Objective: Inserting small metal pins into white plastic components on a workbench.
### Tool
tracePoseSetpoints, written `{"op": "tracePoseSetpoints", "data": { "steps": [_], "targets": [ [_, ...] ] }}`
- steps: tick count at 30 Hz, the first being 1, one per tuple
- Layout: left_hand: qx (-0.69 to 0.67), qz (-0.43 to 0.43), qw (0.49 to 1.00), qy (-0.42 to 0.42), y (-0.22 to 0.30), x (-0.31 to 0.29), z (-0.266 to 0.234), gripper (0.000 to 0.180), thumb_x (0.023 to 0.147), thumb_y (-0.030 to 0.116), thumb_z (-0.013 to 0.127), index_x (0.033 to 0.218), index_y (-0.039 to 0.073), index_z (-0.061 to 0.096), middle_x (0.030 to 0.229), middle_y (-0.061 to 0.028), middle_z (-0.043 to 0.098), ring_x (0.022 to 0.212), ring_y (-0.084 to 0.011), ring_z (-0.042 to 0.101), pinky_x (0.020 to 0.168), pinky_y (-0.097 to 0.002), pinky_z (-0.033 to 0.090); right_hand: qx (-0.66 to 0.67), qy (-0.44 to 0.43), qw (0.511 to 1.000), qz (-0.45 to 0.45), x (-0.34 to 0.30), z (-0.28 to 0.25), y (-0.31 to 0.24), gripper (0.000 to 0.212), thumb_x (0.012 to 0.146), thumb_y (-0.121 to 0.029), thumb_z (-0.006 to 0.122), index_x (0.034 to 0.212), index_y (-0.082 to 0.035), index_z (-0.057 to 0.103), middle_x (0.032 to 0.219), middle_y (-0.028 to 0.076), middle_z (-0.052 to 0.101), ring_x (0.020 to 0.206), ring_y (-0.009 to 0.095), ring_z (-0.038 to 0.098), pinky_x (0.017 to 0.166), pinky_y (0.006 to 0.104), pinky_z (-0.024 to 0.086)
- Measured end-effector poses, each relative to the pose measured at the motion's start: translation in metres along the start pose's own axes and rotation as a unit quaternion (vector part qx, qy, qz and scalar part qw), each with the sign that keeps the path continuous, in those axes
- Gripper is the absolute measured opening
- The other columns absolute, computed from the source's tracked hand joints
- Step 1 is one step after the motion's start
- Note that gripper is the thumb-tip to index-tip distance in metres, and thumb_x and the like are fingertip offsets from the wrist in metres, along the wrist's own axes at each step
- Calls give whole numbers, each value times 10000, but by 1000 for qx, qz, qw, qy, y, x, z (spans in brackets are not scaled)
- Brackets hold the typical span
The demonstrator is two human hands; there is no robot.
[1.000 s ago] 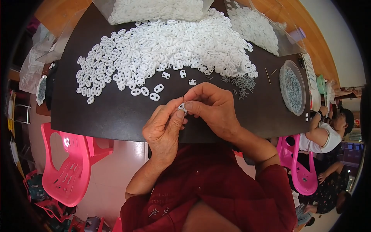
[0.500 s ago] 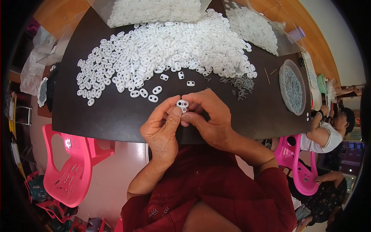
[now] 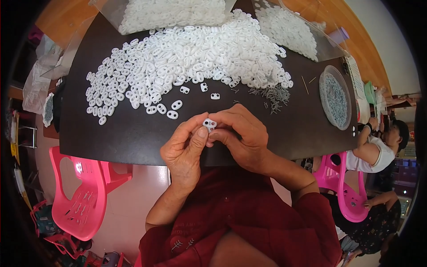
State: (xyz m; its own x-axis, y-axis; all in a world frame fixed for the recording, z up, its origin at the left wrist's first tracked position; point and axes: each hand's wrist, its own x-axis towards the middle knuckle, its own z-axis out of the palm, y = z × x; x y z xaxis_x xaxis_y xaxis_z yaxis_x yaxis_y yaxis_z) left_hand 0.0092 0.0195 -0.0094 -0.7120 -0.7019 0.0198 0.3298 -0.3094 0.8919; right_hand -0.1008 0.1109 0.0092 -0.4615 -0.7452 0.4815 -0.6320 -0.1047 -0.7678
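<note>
Over the near part of the dark table, my left hand [image 3: 183, 150] and my right hand [image 3: 245, 137] meet fingertip to fingertip. Between them they pinch a small white plastic piece with round holes [image 3: 209, 122]; it seems to be made of two parts together, though the fingers cover its lower end. Just beyond my hands lie a few squarish white pieces with holes [image 3: 215, 96] and loose oval two-hole white pieces [image 3: 172, 115]. A large heap of the oval pieces [image 3: 178, 55] spreads behind them. Small grey screws [image 3: 275, 99] are scattered at the heap's right edge.
A round clear tub [image 3: 326, 116] of grey screws stands at the right, near two thin sticks [image 3: 305, 84]. Plastic bags of white pieces [image 3: 175, 15] sit at the back. A pink chair [image 3: 82, 196] is at left; another person [image 3: 371, 153] sits at right.
The held piece has tilted slightly and its two parts look closer together between my fingers. Both hands stay pinched on it. The view has shifted a little.
</note>
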Motion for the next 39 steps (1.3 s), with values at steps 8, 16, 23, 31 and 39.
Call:
{"op": "tracePoseSetpoints", "data": {
  "steps": [8, 16, 23, 31, 39],
  "targets": [
    [-18, 0, 1000, 11, 7, -1, 3, 261, 888, 32, 583, 1137, -47, 587, 839, -64, 614, 679, -94, 547, 624, -214, 477, -9, -1, 1000, -22, 1, 2, -4, 312, 752, 29, 685, 1054, 25, 608, 920, 99, 609, 731, 151, 557, 606, 246, 465],
    [-15, 2, 999, 50, 7, -5, 8, 248, 885, 16, 579, 1123, -52, 595, 836, -74, 614, 684, -103, 560, 630, -219, 489, -26, 23, 999, -35, -4, 8, -3, 321, 750, 5, 697, 1059, 18, 609, 914, 93, 606, 716, 152, 543, 608, 241, 455],
    [122, 87, 987, 51, 5, -8, 5, 235, 882, -4, 574, 1112, -39, 611, 808, -70, 611, 673, -99, 576, 593, -202, 480, 72, 12, 995, 72, -3, 5, -10, 204, 822, 18, 636, 1025, 24, 613, 910, 77, 598, 757, 126, 572, 658, 231, 468],
    [211, 116, 969, 50, 9, -7, 5, 234, 874, -1, 586, 1103, -37, 619, 818, -68, 609, 674, -99, 582, 596, -200, 486, 283, 31, 924, 257, 7, 8, -22, 113, 874, 14, 578, 986, 31, 587, 849, 48, 618, 731, 73, 581, 651, 207, 490],
    [184, 116, 972, 85, 5, -6, 6, 237, 867, -5, 595, 1100, -32, 625, 761, -57, 597, 640, -88, 574, 564, -195, 479, 273, 61, 931, 235, -1, 18, -17, 108, 862, 32, 577, 970, 33, 587, 868, 50, 591, 738, 82, 582, 635, 211, 487]
  ]
}}
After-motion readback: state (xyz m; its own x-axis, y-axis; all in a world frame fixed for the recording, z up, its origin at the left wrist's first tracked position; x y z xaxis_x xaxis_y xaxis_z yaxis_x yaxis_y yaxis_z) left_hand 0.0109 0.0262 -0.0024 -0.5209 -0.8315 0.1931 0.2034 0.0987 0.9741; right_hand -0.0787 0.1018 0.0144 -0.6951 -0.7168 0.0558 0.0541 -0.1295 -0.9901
